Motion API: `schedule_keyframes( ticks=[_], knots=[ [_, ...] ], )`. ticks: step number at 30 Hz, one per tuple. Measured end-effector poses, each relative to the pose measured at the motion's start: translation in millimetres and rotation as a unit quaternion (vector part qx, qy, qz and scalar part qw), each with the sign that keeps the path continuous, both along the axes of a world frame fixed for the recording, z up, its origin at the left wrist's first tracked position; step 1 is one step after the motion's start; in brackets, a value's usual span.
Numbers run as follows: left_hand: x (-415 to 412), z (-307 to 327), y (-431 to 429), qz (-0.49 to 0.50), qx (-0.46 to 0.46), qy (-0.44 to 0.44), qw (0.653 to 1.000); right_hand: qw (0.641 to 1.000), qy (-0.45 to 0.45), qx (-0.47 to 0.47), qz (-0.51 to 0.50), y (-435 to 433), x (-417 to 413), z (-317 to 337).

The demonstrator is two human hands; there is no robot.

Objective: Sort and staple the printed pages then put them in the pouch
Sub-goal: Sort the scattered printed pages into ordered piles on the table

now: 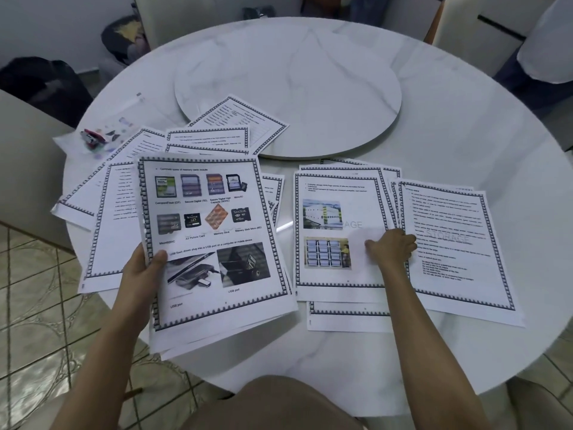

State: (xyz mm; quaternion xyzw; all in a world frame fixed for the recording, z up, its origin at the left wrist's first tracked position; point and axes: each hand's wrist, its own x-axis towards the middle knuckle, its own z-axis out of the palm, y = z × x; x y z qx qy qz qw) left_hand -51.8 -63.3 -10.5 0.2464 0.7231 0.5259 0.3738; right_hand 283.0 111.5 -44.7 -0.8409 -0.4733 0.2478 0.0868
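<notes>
Head view finds the left hand (pixel 141 268) gripping a sheaf of white printed pages with dark patterned borders (pixel 214 243) by its left edge, thumb on top, on the near-left side of the round white marble turntable (pixel 288 88). The right hand (pixel 391 247), near-right of the turntable, has curled fingers on the right edge of a bordered photo sheet (pixel 335 212) topping a middle pile. It seems to pinch the sheet, though blur there hides the grip. A bordered text page (pixel 449 268) tops another pile just beyond that hand, further right of the turntable. Left of the turntable a small pink stapler (pixel 91 139) lies on a clear plastic pouch (pixel 124 119), with loose bordered sheets (pixel 210 138) fanned between them and the turntable's near rim.

Sorting is judged to be the step in hand. To do it well, the person should read the page number at each sheet's foot before laying it down and lift only one sheet at a time. The piles should stay apart so none blend, and the edges should be squared before stapling.
</notes>
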Motion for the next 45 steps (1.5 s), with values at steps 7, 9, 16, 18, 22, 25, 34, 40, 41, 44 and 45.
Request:
schedule_keyframes(
  ticks=[7, 9, 16, 18, 22, 25, 34, 40, 41, 44, 45],
  knots=[
    [3, -1, 5, -0.007, 0.003, -0.001, 1.000, 0.999, 0.049, 0.006, 0.000, 2, 10, 0],
    [4, 1, 6, -0.012, 0.006, -0.001, 1.000, 0.996, 0.084, 0.038, 0.000, 0, 18, 2],
    [6, 5, 12, -0.017, 0.024, -0.028, 0.999, 0.949, 0.297, 0.104, -0.023, -11, 46, 9],
    [7, 5, 16, -0.018, 0.028, -0.035, 0.999, 0.929, 0.351, 0.093, -0.068, -15, 52, 8],
    [11, 5, 25, -0.040, 0.037, -0.055, 0.997, 0.891, 0.440, 0.034, -0.110, -21, 54, 7],
    [19, 6, 31, -0.062, 0.044, -0.069, 0.995, 0.868, 0.485, 0.018, -0.099, -30, 43, 10],
    [41, 0, 43, -0.108, 0.013, -0.096, 0.989, 0.811, 0.585, 0.018, -0.004, -49, 9, 28],
    [62, -10, 45, -0.118, -0.006, -0.140, 0.983, 0.795, 0.605, -0.006, 0.043, -57, -18, 35],
    [66, -11, 45, -0.118, -0.009, -0.143, 0.983, 0.798, 0.601, -0.012, 0.049, -59, -23, 36],
    [71, -15, 44, -0.096, -0.005, -0.126, 0.987, 0.819, 0.570, 0.016, 0.054, -65, -28, 37],
    [72, -15, 45, -0.093, -0.002, -0.116, 0.989, 0.829, 0.555, 0.039, 0.058, -66, -28, 35]
  ],
)
